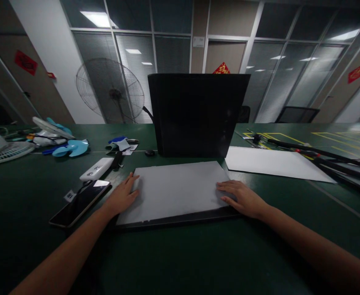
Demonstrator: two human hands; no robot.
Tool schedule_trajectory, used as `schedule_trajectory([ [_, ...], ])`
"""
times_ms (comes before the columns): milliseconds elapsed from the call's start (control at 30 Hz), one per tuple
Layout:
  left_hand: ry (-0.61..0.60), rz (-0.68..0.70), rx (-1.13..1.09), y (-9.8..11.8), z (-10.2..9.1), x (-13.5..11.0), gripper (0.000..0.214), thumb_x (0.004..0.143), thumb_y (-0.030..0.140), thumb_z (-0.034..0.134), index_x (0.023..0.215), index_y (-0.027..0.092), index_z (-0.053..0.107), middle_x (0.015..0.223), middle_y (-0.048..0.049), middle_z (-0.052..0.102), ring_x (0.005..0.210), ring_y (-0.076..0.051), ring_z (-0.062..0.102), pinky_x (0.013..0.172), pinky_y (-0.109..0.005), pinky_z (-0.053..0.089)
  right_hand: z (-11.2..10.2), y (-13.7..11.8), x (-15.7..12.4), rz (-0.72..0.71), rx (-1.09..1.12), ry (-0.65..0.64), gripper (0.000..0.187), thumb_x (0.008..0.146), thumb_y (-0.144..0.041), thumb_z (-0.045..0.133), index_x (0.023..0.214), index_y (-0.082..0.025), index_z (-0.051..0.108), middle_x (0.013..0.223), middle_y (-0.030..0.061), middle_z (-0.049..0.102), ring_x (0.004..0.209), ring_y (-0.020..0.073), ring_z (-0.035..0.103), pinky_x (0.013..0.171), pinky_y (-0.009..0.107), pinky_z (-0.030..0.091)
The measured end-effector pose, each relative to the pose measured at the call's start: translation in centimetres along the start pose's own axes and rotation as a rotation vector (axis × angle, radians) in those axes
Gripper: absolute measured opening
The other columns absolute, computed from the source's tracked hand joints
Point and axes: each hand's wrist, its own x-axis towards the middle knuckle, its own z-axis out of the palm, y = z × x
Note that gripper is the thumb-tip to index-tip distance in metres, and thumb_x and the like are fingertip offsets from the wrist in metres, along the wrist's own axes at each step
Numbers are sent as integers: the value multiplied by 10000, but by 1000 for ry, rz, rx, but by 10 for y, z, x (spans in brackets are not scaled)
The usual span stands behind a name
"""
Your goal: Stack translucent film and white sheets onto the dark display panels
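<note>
A flat black panel [195,217] lies on the green table before me, with a white sheet [176,190] covering most of its top. Along the near side a dark strip of the panel shows beyond the sheet. My left hand [124,196] rests at the panel's left edge, its fingers stretched out and apart. On the right edge lies my right hand [243,198], fingers extended over the sheet. Neither hand is wrapped round anything. Directly behind the panel stands a large black box-like case [198,116], upright.
Left of the panel are a phone [80,205] and a white handheld device [96,169]. Light blue fan blades [71,148] and fan parts lie further left. At right, another white sheet [272,164] lies beside long black strips [345,157]. A standing fan [115,94] is behind the table.
</note>
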Motion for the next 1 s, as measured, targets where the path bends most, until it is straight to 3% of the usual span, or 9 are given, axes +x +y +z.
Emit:
schedule_trajectory([
  [133, -2, 49, 9, -2, -2, -1, 699, 931, 356, 438, 1604, 168, 463, 1742, -106, 297, 1570, -340, 360, 1283, -511, 310, -5, 2, -1, -52, 59, -12, 522, 1066, -542, 454, 1428, -230, 663, 1468, 97, 643, 1362, 310, 570, 1180, 573, 423],
  [233, -12, 77, 35, 1, -5, -2, 667, 953, 408, 431, 1570, 171, 521, 1706, -105, 382, 1562, -338, 379, 1284, -520, 312, -8, 18, -1, -26, 67, 3, 531, 1077, -548, 413, 1410, -227, 675, 1375, 112, 696, 1273, 302, 626, 1127, 540, 474],
  [367, -12, 56, 56, 5, -6, -2, 682, 973, 508, 425, 1544, 159, 558, 1693, -127, 405, 1539, -359, 419, 1271, -521, 342, -7, 64, -2, 150, -54, 157, 529, 1071, -521, 406, 1440, -225, 645, 1389, 128, 680, 1263, 309, 634, 1122, 536, 485],
  [467, -6, 55, 46, 5, -4, -2, 685, 966, 535, 439, 1540, 182, 564, 1687, -111, 421, 1529, -368, 435, 1255, -536, 366, -2, 109, -5, 245, -193, 251, 564, 1046, -475, 446, 1505, -173, 572, 1539, 157, 565, 1444, 332, 497, 1218, 559, 385],
  [533, -11, 58, 47, 4, -4, -2, 695, 965, 550, 441, 1545, 187, 556, 1687, -107, 422, 1532, -365, 431, 1258, -535, 359, 3, 134, -8, 328, -267, 232, 624, 1031, -475, 459, 1554, -139, 506, 1628, 173, 460, 1538, 343, 372, 1254, 574, 319],
  [600, -26, 52, 51, 5, -5, -3, 704, 970, 565, 429, 1549, 184, 551, 1694, -112, 409, 1538, -363, 421, 1262, -529, 351, 7, 150, -10, 424, -306, 170, 660, 1035, -499, 433, 1583, -132, 461, 1661, 185, 405, 1556, 353, 338, 1239, 601, 323],
  [700, -50, 31, 43, 8, -9, -4, 713, 987, 575, 398, 1550, 163, 546, 1708, -137, 372, 1556, -363, 385, 1264, -526, 340, 8, 157, -11, 502, -322, 99, 654, 1052, -553, 366, 1555, -157, 501, 1607, 191, 482, 1465, 372, 473, 1160, 628, 411],
  [867, -47, 20, 26, 11, -12, -6, 704, 1009, 577, 362, 1548, 165, 549, 1706, -147, 372, 1549, -359, 401, 1260, -533, 340, 0, 144, -12, 536, -401, 95, 732, 1023, -635, 391, 1485, -97, 571, 1395, 266, 634, 1208, 418, 650, 1010, 612, 505],
  [1000, -24, 28, 31, 10, -10, -6, 681, 1019, 570, 353, 1537, 183, 566, 1693, -128, 407, 1522, -371, 444, 1243, -547, 370, -8, 131, -12, 502, -445, 78, 572, 1043, -519, 377, 1326, -141, 700, 1243, 230, 698, 1047, 376, 698, 873, 538, 551],
])
